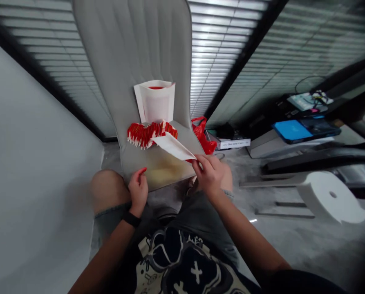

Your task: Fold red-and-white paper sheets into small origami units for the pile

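Over grey seat, white paper pinched in right hand, beyond half-open left hand

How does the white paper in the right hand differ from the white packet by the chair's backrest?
The white paper slants, held by the right hand; the white packet stands roughly upright by the backrest. The paper looks flat and narrow; the packet looks wider, its top bowed open with red showing inside. Both are white.
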The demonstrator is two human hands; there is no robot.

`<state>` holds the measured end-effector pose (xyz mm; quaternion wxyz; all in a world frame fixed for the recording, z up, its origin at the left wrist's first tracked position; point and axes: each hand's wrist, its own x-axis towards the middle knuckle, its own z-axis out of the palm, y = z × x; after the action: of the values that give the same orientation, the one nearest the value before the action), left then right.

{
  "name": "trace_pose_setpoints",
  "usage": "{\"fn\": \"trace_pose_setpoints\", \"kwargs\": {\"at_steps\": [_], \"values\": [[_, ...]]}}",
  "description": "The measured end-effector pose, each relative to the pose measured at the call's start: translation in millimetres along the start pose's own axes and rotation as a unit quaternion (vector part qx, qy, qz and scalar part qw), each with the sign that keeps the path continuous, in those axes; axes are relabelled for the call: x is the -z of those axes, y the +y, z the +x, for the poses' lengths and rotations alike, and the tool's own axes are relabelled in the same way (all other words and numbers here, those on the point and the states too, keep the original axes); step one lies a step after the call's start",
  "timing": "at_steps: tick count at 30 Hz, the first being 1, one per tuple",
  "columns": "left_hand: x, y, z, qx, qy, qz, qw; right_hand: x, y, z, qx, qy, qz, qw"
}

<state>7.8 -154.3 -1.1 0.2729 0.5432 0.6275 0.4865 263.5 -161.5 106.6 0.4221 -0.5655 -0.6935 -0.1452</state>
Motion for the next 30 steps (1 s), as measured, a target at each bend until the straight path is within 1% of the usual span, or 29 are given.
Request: {"fn": "trace_pose_setpoints", "kwargs": {"at_steps": [1,3,4,6,8,10,11,12,13,14,15,16,17,18,19,21,23,27,30], "values": [[-3.7,-1.7,-0.5,0.008,-0.001,-0.01,1.0,-4.4,0.6,-1.6,0.02,-0.009,0.0,1.0],[-10.4,-4.9,-2.2,0.012,0.002,-0.03,0.999,-14.7,1.1,-12.8,0.043,-0.065,-0.002,0.997],[-12.7,-6.3,-3.1,0.017,0.007,-0.039,0.999,-19.9,0.9,-21.5,0.046,-0.107,-0.002,0.993],[-13.4,-8.6,-4.6,0.038,0.036,-0.051,0.997,-29.4,-0.7,-42.5,0.043,-0.203,0.005,0.978],[-8.3,-9.1,-4.7,0.049,0.083,-0.035,0.995,-38.3,-3.2,-64.4,0.042,-0.275,0.023,0.96],[0.5,-6.3,-3.2,0.027,0.121,0.005,0.992,-47.1,-5.6,-83.6,0.044,-0.309,0.032,0.95],[4.8,-3.6,-1.9,0.003,0.119,0.028,0.992,-51.5,-6.5,-91.4,0.047,-0.316,0.031,0.947],[8.2,-0.3,-0.2,-0.027,0.097,0.049,0.994,-55.7,-7.3,-98.0,0.053,-0.323,0.027,0.945],[10.0,3.3,1.7,-0.063,0.051,0.067,0.994,-59.6,-7.8,-103.1,0.058,-0.33,0.021,0.942],[9.9,6.9,3.8,-0.103,-0.012,0.083,0.991,-63.0,-8.1,-106.9,0.062,-0.336,0.014,0.94],[8.0,10.1,5.7,-0.145,-0.082,0.101,0.981,-65.7,-8.1,-109.5,0.06,-0.342,0.005,0.938],[4.4,12.6,7.4,-0.186,-0.148,0.12,0.964,-67.5,-7.7,-111.1,0.053,-0.345,-0.006,0.937],[-0.5,14.4,8.5,-0.223,-0.2,0.142,0.944,-68.3,-7.0,-112.0,0.04,-0.343,-0.018,0.938],[-5.9,15.6,9.0,-0.252,-0.236,0.166,0.924,-67.8,-6.0,-112.5,0.024,-0.338,-0.028,0.94],[-11.2,16.5,8.6,-0.273,-0.255,0.191,0.908,-66.0,-4.7,-113.0,0.006,-0.329,-0.034,0.944],[-19.5,17.8,5.6,-0.289,-0.263,0.232,0.891,-59.3,-1.9,-115.3,-0.026,-0.306,-0.036,0.951],[-22.7,19.7,0.8,-0.282,-0.253,0.26,0.888,-49.9,0.2,-120.5,-0.053,-0.285,-0.031,0.957],[-17.1,24.5,-7.6,-0.256,-0.231,0.296,0.891,-35.0,-0.5,-133.8,-0.109,-0.261,-0.013,0.959],[-11.0,25.5,-10.1,-0.251,-0.238,0.306,0.887,-34.4,-5.1,-136.4,-0.123,-0.262,0.009,0.957]]}}
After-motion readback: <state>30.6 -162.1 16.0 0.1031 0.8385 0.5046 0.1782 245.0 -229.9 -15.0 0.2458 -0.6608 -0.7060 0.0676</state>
